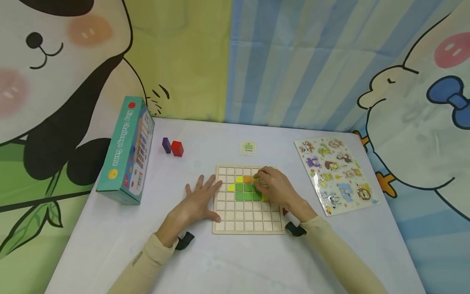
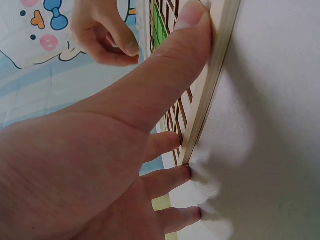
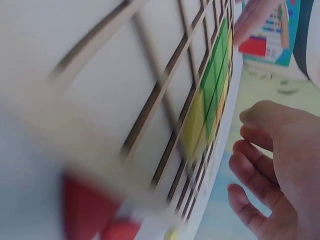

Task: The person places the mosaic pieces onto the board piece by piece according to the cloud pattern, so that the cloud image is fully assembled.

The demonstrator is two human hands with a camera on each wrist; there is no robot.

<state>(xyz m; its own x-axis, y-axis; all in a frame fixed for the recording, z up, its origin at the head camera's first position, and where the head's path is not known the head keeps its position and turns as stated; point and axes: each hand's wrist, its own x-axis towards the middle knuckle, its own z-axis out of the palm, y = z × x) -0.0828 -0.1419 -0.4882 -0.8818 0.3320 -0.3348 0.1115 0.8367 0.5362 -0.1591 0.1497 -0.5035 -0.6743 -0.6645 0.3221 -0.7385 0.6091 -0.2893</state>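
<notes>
Now — left hand (image 1: pixel 198 200) flat on grid board (image 1: pixel 235 222) edge | right hand (image 1: pixel 273 185) over tiles (image 1: pixel 246 192)

I see my left hand (image 1: pixel 198 202) lying flat with fingers spread on the left edge of the wooden grid board (image 1: pixel 248 222) at centre frame. My right hand (image 1: pixel 273 188) rests curled over the green tiles (image 1: pixel 244 192) beside an orange tile (image 1: pixel 247 179). A teal game box (image 1: pixel 126 151) stands at left, an animal puzzle (image 1: pixel 335 173) at right.
</notes>
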